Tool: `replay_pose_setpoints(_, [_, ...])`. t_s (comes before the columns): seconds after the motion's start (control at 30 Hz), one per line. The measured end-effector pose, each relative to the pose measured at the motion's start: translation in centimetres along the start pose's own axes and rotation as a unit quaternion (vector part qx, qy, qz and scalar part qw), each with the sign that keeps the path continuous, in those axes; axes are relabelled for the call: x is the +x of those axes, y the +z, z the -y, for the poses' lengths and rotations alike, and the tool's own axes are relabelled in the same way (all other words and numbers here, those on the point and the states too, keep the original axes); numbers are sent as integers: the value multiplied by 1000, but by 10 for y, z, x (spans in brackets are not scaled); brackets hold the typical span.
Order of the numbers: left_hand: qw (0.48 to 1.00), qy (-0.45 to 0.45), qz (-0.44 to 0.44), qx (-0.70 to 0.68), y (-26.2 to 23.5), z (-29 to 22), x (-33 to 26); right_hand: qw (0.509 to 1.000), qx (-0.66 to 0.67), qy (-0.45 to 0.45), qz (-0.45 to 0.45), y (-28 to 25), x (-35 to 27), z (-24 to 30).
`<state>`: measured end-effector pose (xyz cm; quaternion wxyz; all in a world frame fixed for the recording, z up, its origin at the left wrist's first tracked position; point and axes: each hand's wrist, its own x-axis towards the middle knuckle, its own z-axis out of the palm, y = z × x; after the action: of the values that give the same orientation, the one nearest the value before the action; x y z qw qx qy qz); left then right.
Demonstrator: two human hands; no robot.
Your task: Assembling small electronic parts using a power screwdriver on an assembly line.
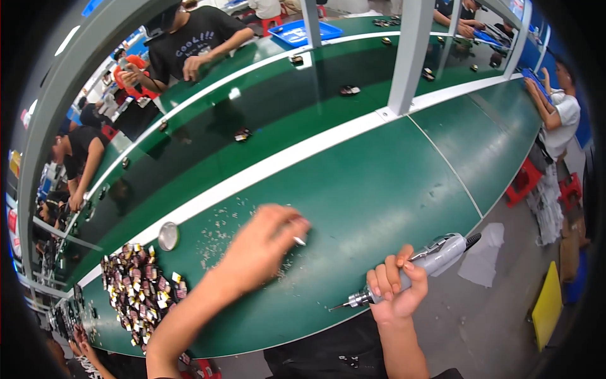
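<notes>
Clasps a grey pen-shaped power tool in the right grip, with its thin bit toward the left, by the near edge of the green worktop. Curls the left grip over the worktop, with a small pale piece at its fingertips, too small to identify. Shows tiny pale bits strewn around the left grip, a round dish to its left, a heap of dark parts farther left, and beyond both grips a darker green strip dotted with similar pieces.
</notes>
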<state>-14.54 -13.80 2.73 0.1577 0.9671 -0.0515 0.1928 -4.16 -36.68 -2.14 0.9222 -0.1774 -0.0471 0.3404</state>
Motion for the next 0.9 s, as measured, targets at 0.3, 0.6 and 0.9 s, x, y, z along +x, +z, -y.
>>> replay_pose_setpoints(0.3, [998, 49, 25, -41, 56, -89, 2, 999, 11, -20, 33, -2, -38, 28])
replay_pose_setpoints(0.6, [999, 30, 36, -11, 58, -94, 12, 999, -9, 31, 10, -6, -46, 14])
replay_pose_setpoints(0.9, [989, 129, 6, 72, 63, -101, 9, 992, -71, 70, -75, -2, -55, 4])
